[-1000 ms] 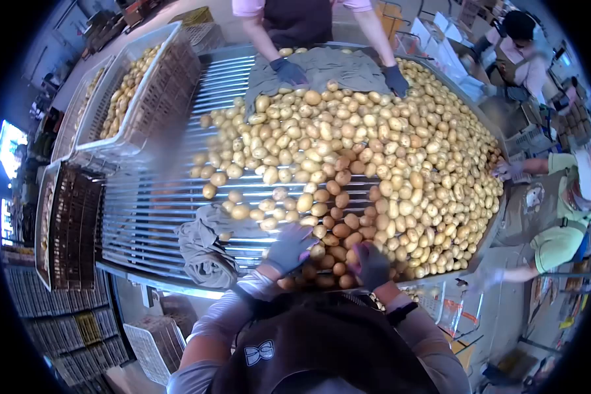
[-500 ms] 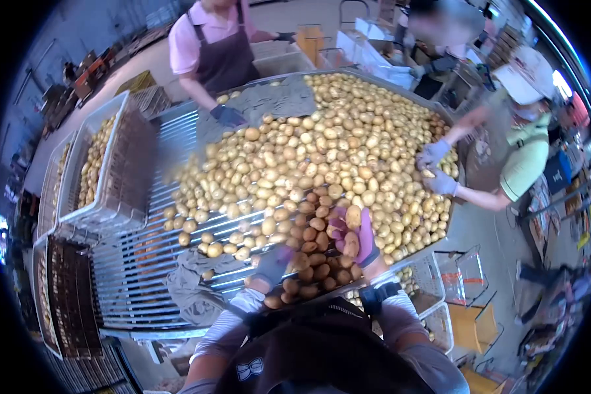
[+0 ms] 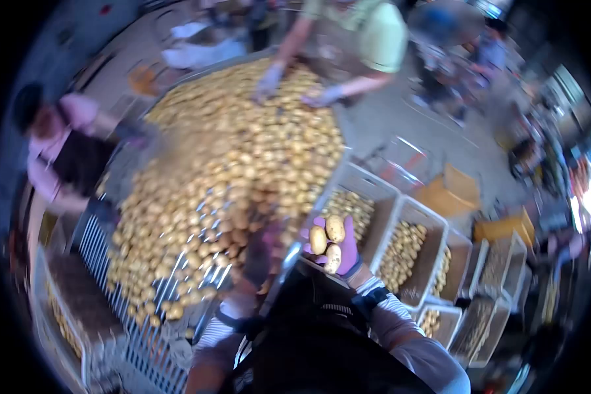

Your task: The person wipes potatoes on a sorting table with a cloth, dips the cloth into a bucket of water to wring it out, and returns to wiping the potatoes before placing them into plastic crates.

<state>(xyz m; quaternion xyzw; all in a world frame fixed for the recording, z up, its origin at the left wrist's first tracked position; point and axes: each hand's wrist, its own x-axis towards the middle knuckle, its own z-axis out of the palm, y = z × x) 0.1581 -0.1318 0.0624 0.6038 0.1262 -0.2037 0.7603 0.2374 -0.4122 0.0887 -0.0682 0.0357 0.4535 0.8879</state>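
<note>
My right hand [image 3: 350, 249], in a purple glove, is turned palm up with three potatoes [image 3: 335, 228] cradled in it. It is beyond the table's edge, beside a crate of potatoes [image 3: 351, 209]. My left hand [image 3: 261, 255], gloved and smeared by motion, is over the near part of the potato pile on the slatted metal table [image 3: 128, 299]. Its fingers cannot be made out. Darker, shaded potatoes [image 3: 240, 220] lie just beyond it, and the large potato pile [image 3: 243, 144] spreads across the table.
More crates hold potatoes on the right, including a long crate [image 3: 404, 256]. Stacked crates [image 3: 85, 308] stand at the left end. One co-worker in pink [image 3: 69, 151] is at the left; another in pale green [image 3: 381, 39] reaches into the pile.
The view has swung right, bringing the row of crates into sight. My right hand has left the pile with three potatoes and moved past the table edge.
</note>
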